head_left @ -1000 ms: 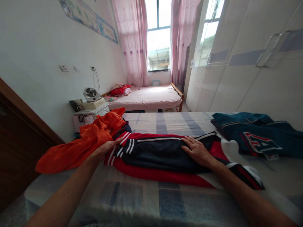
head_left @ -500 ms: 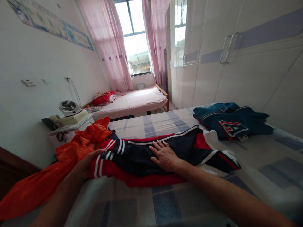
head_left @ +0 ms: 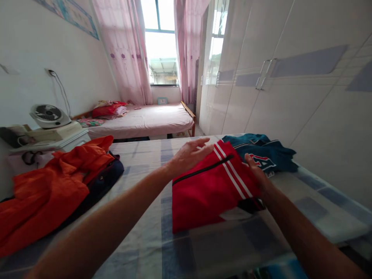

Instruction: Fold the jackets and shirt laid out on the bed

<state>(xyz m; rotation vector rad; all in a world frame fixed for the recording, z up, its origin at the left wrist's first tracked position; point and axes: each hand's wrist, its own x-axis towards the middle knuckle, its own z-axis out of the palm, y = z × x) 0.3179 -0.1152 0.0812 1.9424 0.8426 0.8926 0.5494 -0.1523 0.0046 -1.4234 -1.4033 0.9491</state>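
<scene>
A red jacket point(head_left: 203, 190) with white double stripes and a dark zip-like line lies folded into a compact bundle on the bed, a bit of black and white cloth showing at its near right corner. My left hand point(head_left: 190, 153) is over its far left edge, fingers stretched out and apart; whether it touches the cloth is hard to tell. At the right edge, my right hand point(head_left: 260, 176) grips the jacket, thumb up and the other fingers hidden. Just beyond it lies a folded teal garment point(head_left: 279, 155) with a red and white letter.
Orange clothing point(head_left: 58, 182) is heaped at the left over a dark blue garment point(head_left: 109, 176). A checked sheet point(head_left: 136, 217) covers the bed. A small fan point(head_left: 49, 114) stands on boxes by the wall. Behind are a pink bed point(head_left: 151, 120) and a white wardrobe point(head_left: 279, 104).
The jacket, earlier spread lengthwise with its black side up, is now doubled over toward the right, red side up. My left hand has moved right with it; my right hand has shifted to its right edge.
</scene>
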